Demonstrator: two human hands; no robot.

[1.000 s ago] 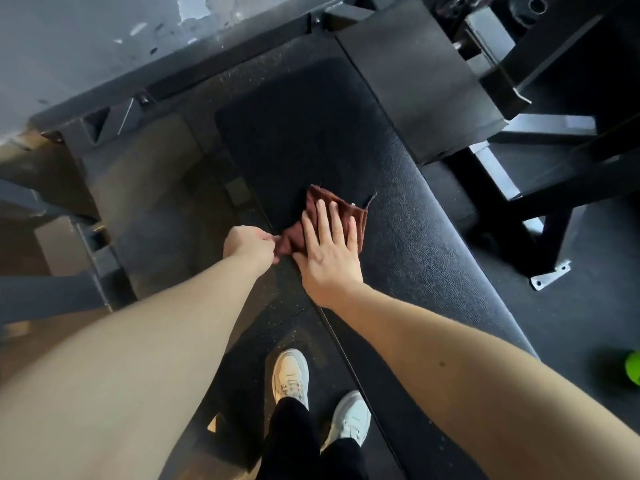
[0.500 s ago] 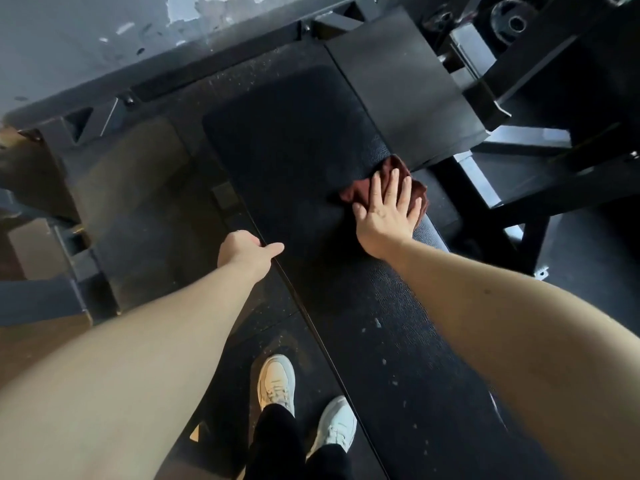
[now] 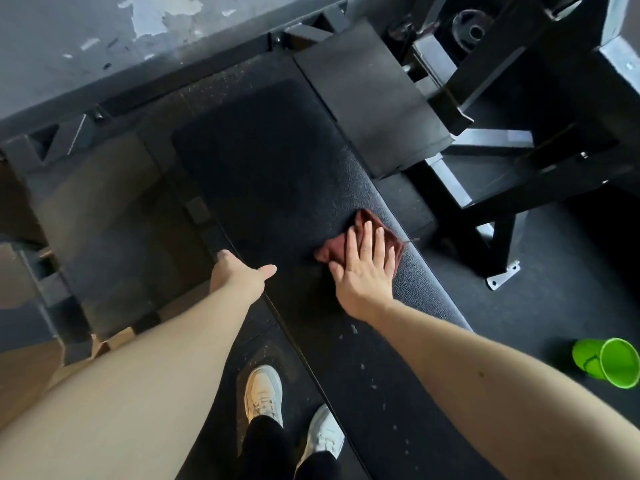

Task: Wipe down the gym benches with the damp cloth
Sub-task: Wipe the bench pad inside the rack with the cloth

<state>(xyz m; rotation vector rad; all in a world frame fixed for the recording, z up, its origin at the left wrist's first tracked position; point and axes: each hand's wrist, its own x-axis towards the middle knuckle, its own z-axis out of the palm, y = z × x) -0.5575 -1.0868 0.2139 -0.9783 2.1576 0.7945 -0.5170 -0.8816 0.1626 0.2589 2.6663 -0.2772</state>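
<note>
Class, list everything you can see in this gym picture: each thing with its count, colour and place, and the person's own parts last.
bench: one, black, centre
cloth: one, reddish-brown, on the bench under the right hand
second pad: one, black, upper right
weight plate: one, dark, top right
cup: one, green, on the floor, right
shoes: two, white, bottom centre
left hand: one, at the bench's left edge
right hand: one, flat on the cloth
</note>
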